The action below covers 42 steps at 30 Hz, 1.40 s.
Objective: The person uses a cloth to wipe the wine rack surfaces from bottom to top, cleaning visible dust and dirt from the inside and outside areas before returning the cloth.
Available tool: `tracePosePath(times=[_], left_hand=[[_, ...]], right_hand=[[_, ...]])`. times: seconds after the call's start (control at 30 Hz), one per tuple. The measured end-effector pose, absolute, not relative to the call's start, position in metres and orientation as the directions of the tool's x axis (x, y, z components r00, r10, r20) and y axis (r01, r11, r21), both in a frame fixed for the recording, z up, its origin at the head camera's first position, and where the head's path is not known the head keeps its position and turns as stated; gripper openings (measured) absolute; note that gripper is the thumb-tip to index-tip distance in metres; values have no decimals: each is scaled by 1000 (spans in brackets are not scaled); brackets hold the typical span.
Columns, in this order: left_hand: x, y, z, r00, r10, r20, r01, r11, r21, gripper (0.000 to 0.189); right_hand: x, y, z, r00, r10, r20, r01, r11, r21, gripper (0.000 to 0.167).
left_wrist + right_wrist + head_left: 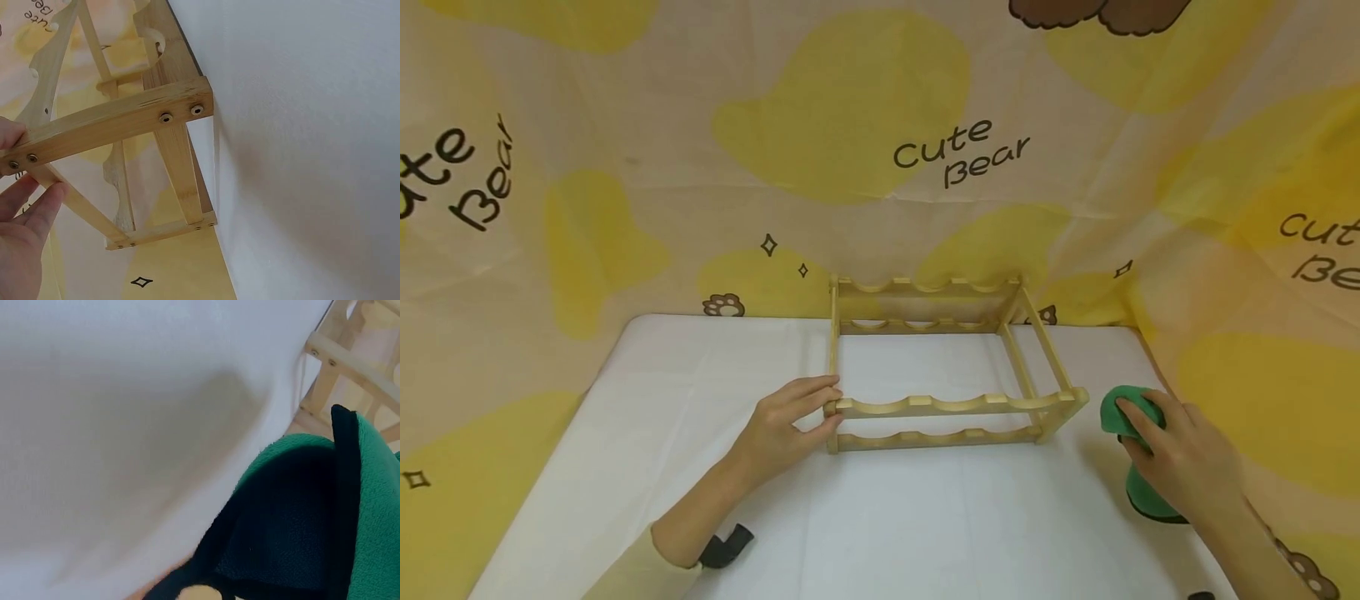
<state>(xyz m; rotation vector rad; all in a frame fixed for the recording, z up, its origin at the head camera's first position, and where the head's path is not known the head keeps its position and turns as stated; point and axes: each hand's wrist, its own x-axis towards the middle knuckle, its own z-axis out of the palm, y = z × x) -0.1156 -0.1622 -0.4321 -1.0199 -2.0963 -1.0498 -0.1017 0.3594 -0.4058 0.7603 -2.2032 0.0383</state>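
Observation:
A light wooden rack (917, 407) with scalloped rails, like a wine rack, stands on the white table. My left hand (786, 425) grips its near left corner. In the left wrist view, thumb and fingers (47, 209) lie on either side of the wooden end frame (119, 119), which has metal screws. To the right of the rack, my right hand (1195, 454) pinches a green cloth (1123, 410) with dark edging. The cloth hangs folded below the fingers, apart from the rack. In the right wrist view the cloth (381, 512) shows a dark inner side and hides the hand.
A patterned fabric (850, 108) with yellow patches and lettering rises behind and beside the white table (925, 517). The rack's far side is close to that fabric. A black piece (726, 546) sits by the left wrist.

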Motion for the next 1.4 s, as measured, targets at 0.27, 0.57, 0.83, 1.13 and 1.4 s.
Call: tracePosePath(times=[0.27, 0.57, 0.83, 1.13, 1.4], left_hand=[[-115, -164, -430, -534, 379, 756, 832, 395, 390, 36], [-109, -169, -434, -526, 387, 757, 844, 344, 411, 37], [-109, -175, -433, -543, 407, 735, 840, 256, 479, 39], [-121, -178, -432, -625, 373, 685, 776, 201, 599, 40], [-136, -175, -433, -713, 313, 628, 698, 222, 681, 42]], right_hand=[[-99, 366, -404, -680, -380, 627, -436, 897, 70, 85], [-96, 371, -406, -732, -320, 602, -389, 921, 16, 89], [-95, 374, -403, -735, -297, 610, -370, 929, 6, 89], [-96, 377, -406, -752, -282, 596, -356, 934, -6, 91], [-99, 379, -408, -758, -275, 592, -356, 934, -21, 78]])
